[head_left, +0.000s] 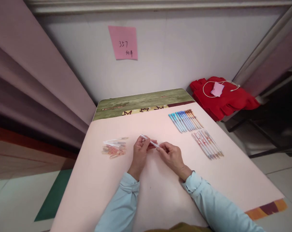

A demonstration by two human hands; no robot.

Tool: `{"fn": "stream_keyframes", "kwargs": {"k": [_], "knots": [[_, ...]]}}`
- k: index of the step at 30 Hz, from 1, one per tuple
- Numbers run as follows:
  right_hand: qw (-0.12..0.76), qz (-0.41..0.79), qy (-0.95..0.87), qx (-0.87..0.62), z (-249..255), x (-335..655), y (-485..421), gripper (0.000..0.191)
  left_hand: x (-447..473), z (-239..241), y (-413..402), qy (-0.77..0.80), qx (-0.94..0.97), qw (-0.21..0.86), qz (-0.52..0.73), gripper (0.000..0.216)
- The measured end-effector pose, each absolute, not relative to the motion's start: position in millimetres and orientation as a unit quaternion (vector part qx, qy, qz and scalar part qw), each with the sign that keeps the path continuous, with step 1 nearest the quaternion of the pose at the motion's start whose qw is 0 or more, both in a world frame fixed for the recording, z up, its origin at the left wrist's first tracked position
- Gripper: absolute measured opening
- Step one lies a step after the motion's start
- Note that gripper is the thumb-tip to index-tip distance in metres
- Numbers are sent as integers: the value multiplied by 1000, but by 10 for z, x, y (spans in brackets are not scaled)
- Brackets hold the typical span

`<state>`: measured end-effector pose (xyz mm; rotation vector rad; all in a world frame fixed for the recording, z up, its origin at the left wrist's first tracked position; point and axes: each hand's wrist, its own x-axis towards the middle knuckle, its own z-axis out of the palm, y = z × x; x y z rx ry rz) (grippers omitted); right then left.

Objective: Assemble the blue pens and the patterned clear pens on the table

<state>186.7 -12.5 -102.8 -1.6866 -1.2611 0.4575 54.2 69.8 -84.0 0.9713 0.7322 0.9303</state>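
Blue sleeves (120, 204) cross the table (85, 190); left hand (140, 151) and right hand (171, 156) both grip one pen (154, 144), pile (114, 149) at left.

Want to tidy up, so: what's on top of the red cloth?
On the red cloth lie a looped white cable and a small pink piece that looks like paper. What lies directly under that piece is covered.

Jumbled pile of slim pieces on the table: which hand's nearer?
Left. The left hand is just to the right of the jumbled pile; the right hand is farther right, beyond the left.
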Motion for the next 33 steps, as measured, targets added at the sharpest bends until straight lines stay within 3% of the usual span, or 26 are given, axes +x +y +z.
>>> {"fn": "stream_keyframes", "kwargs": {"k": [9,18,24,30,33], "knots": [[448,125,-539,-702,-1009,1832,-138,28,566,-881,714,386,443,681,437,30],[336,11,-609,-718,-887,1792,-270,21,585,-894,659,406,487,640,434,33],[325,-26,-517,-791,-822,2217,-769,17,521,-910,609,424,506,615,431,34],[181,-80,-408,-891,-899,2780,-1135,18,499,-971,603,417,533,596,432,29],[155,-92,-410,-894,-923,2828,-1110,23,507,-997,604,413,546,586,435,29]]}}
